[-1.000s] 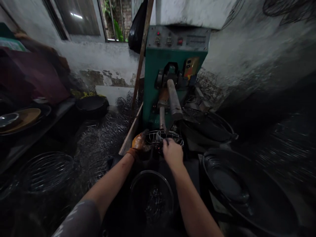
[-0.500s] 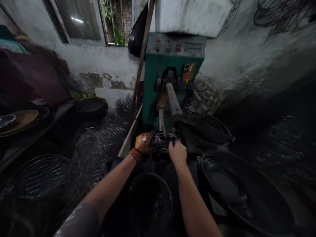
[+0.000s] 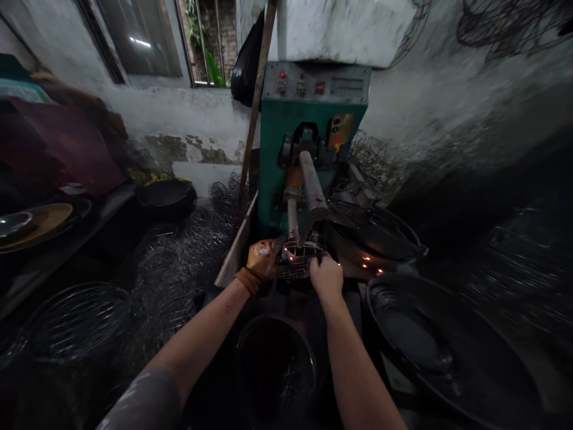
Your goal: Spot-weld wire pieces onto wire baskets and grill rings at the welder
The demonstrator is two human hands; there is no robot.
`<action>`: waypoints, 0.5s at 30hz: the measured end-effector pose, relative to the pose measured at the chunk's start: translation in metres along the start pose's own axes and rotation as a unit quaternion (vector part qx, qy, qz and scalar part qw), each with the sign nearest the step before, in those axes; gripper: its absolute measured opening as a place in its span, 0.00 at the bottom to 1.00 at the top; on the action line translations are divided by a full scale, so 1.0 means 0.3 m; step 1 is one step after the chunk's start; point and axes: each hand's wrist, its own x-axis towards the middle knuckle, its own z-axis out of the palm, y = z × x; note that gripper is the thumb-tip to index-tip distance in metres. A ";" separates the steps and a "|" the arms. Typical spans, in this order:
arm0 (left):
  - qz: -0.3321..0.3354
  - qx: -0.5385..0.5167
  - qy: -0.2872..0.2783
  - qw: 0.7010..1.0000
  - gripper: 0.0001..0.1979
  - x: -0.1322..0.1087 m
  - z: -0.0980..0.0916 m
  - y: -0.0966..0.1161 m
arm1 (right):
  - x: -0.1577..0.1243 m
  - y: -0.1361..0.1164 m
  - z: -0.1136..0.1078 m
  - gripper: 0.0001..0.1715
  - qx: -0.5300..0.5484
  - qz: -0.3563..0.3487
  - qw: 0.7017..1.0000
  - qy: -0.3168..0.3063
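Observation:
A small round wire basket (image 3: 301, 270) is between my hands, at the electrodes of a green spot welder (image 3: 273, 143). My left hand (image 3: 263, 260), in an orange-brown glove, is closed on its left side. My bare right hand (image 3: 326, 276) is closed on its right side, fingers curled around the rim. The welder's lower arm (image 3: 292, 220) and thicker upper arm (image 3: 313, 188) come down to the basket. Sparks glow inside the basket and to the right of my right hand. My fingertips are partly hidden by the wires.
Below my hands stands a dark round tub (image 3: 275, 370) with wire pieces inside. A wide black pan (image 3: 447, 352) lies at right, a basin (image 3: 380, 239) behind it. Tangled wire frames (image 3: 179, 257) and a round wire rack (image 3: 78, 322) are at left. A wooden pole (image 3: 257, 101) leans beside the welder.
Bright orange sparks have appeared at the basket and over the basin on the right. The welder's upper arm and both hands have shifted only slightly; both hands keep their hold.

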 end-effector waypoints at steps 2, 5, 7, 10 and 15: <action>0.002 0.018 -0.019 1.000 0.34 0.015 -0.020 0.020 | 0.011 0.014 0.002 0.18 -0.001 0.009 1.000 -0.001; 0.001 0.043 -0.056 0.998 0.33 0.041 -0.042 0.047 | 0.023 0.024 0.005 0.19 0.000 0.016 1.000 -0.003; -0.005 0.050 -0.062 0.997 0.36 0.051 -0.045 0.058 | 0.028 0.026 0.007 0.19 0.002 0.018 1.000 -0.005; 0.000 0.032 -0.029 0.999 0.40 0.037 -0.029 0.053 | 0.029 0.033 0.005 0.18 0.006 0.012 1.000 0.002; 0.003 -0.042 0.075 0.996 0.51 -0.061 0.035 -0.037 | -0.020 0.048 -0.018 0.18 -0.008 0.001 0.999 0.031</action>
